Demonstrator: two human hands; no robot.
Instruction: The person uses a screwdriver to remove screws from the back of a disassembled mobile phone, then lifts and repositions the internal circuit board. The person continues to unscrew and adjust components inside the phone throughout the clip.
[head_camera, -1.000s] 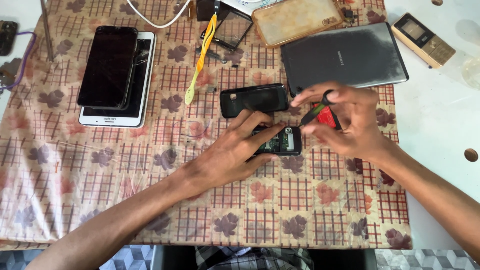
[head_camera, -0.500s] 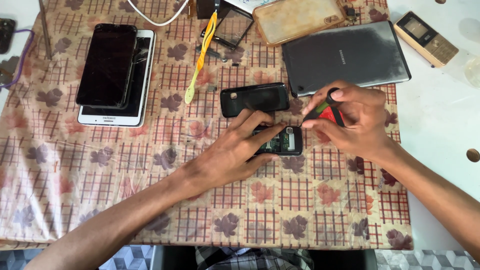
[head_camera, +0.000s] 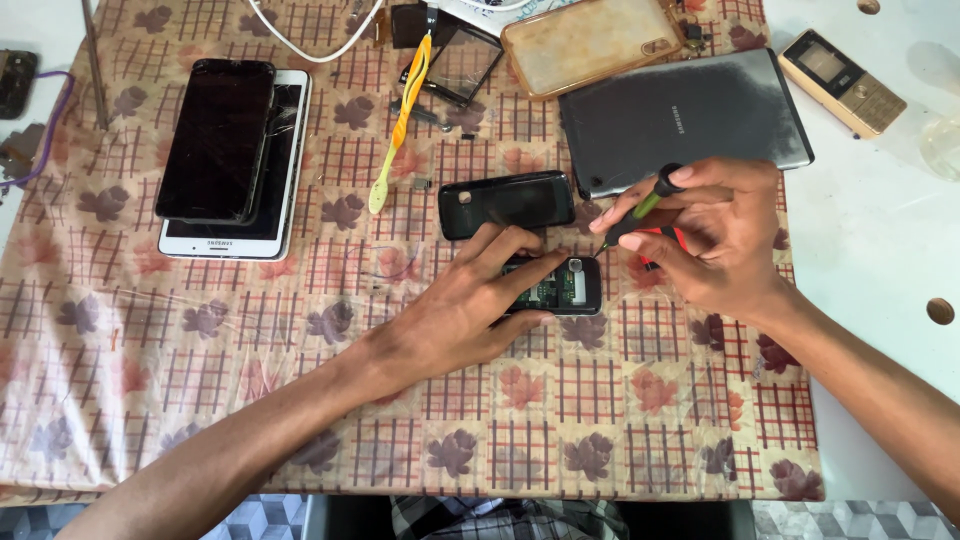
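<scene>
While the left hand (head_camera: 470, 305) is lying flat on the surface (head_camera: 300, 400), its fingers are pinching the sides of a small opened phone (head_camera: 560, 285), holding it down. This small phone is sitting near the middle of the surface, and we can see its green inside part. Just above the opened phone, a black back cover (head_camera: 505, 203) is lying by itself. The right hand (head_camera: 715, 235) is hovering just to the right of the opened phone, and its fingers are pinching a thin screwdriver (head_camera: 640, 210) with a black and green handle. The tip of the screwdriver is pointing down at the top right corner of the opened phone. Something red (head_camera: 668, 238) is peeking out under this hand. A big grey tablet (head_camera: 690, 115) is lying above and to the right of the opened phone. A yellow toothbrush (head_camera: 400, 120) is lying above and to the left of it. Far to the left of the opened phone, a black phone (head_camera: 215, 140) is resting on top of a white tablet (head_camera: 275, 210). A gold phone with buttons (head_camera: 842, 80) is sitting far up to the right.
</scene>
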